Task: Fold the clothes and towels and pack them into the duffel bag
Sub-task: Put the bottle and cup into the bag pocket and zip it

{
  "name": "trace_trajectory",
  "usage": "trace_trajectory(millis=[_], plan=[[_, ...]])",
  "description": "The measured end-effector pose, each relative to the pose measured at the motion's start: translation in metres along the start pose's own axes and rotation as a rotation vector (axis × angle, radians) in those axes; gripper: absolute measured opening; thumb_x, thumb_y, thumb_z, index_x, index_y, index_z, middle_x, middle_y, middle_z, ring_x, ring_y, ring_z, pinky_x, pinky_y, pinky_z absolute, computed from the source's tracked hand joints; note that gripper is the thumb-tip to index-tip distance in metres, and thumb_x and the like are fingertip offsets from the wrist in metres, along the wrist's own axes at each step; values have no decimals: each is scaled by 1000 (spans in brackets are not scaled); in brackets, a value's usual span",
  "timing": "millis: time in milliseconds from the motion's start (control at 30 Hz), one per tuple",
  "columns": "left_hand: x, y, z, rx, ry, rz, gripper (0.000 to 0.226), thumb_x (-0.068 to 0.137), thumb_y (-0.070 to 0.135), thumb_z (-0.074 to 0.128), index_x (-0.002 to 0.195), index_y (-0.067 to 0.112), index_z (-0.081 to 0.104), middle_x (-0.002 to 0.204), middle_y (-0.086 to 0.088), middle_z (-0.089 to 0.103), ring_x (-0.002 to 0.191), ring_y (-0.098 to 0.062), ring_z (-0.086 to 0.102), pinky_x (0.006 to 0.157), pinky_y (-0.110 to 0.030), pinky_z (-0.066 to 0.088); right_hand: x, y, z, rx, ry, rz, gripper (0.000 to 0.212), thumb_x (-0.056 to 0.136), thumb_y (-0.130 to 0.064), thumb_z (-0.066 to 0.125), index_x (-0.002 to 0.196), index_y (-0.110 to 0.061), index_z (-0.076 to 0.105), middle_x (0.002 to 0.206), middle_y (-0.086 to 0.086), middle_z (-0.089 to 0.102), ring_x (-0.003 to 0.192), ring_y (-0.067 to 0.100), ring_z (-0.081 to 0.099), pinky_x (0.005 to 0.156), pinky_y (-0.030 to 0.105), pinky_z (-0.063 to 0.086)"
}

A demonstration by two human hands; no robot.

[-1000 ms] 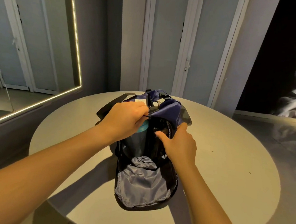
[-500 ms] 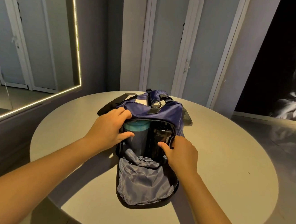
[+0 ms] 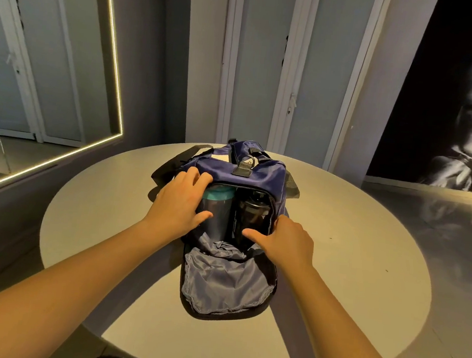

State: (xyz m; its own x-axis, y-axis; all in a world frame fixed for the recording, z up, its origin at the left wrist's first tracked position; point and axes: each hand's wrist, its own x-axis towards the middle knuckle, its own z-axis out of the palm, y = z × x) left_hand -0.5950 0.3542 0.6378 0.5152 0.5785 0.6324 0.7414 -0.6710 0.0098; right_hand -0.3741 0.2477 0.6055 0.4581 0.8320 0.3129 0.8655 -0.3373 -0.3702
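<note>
After leaving the top of the duffel bag (image 3: 258, 175), now pressing the teal-capped bottle (image 3: 218, 197) with spread left hand (image 3: 180, 202) and with right hand (image 3: 286, 241) curled on its side rim, likely seating it deeper.

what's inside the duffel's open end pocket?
Two bottles side by side: a teal-lidded bottle and a black bottle, crumpled grey lining in front. The left hand hides part of the teal one. The duffel bag main compartment's contents cannot be seen.

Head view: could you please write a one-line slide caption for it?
Left hand and right hand at the open end of a duffel bag, two bottles side by side inside.
</note>
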Motion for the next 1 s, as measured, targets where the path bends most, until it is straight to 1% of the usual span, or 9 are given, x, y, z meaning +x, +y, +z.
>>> trace_trajectory(millis=[133,400,500,567,600,667,800,900,1000], plan=[[-7,-3,7,-4,-12,16,70,81,48,81,133,21,44,131,-9,50,111,-26,58,85,-36,59,-1,-17,6,-53,-28,36,52,87,-72,60,91,-21,50,71,-7,47,69,18,51,59,29,37],[-7,-6,12,53,-70,18,78,79,46,84,137,21,38,130,-8,50,111,-27,58,88,-35,56,3,-16,13,-16,-15,33,44,92,-60,62,102,-17,56,94,4,66,77,23,57,65,31,42],[-9,-4,12,68,-65,-46,76,83,47,80,138,22,35,131,-7,49,111,-25,58,90,-34,55,4,-2,9,122,-91,-10,35,93,-49,68,95,-16,57,87,3,63,80,26,60,63,33,43],[-10,-8,7,53,-53,-110,72,84,46,80,138,22,39,130,-6,51,113,-25,57,92,-35,54,2,18,5,335,-126,-30,21,94,-33,70,97,-13,65,92,4,68,80,25,65,69,40,53],[-10,-11,5,28,-38,-138,71,83,45,80,137,21,41,130,-6,51,114,-25,57,93,-36,53,-1,29,3,465,-121,5,15,95,-24,68,101,-11,68,99,6,70,77,24,68,72,44,58],[-13,-11,1,-27,33,-135,69,83,43,80,138,19,46,131,-7,52,117,-27,55,97,-38,50,-8,51,0,665,-116,133,11,98,-9,59,102,-7,69,101,10,71,63,23,71,61,44,60],[-14,11,0,-109,116,79,76,86,49,74,150,23,42,154,-6,41,141,-29,39,118,-48,32,-18,59,-3,817,-221,295,12,95,4,58,97,0,69,88,28,72,51,27,66,47,33,54],[-3,31,0,-155,-10,155,86,87,68,59,159,32,27,166,-2,24,154,-27,19,126,-53,16,-17,45,2,899,-273,317,11,92,8,59,99,4,67,84,27,69,49,26,64,45,32,54],[0,38,3,-175,-135,156,98,82,84,53,161,41,14,170,5,12,158,-23,1,124,-51,4,-13,37,11,929,-286,355,8,88,12,62,86,6,67,73,17,62,49,27,58,44,31,53]])
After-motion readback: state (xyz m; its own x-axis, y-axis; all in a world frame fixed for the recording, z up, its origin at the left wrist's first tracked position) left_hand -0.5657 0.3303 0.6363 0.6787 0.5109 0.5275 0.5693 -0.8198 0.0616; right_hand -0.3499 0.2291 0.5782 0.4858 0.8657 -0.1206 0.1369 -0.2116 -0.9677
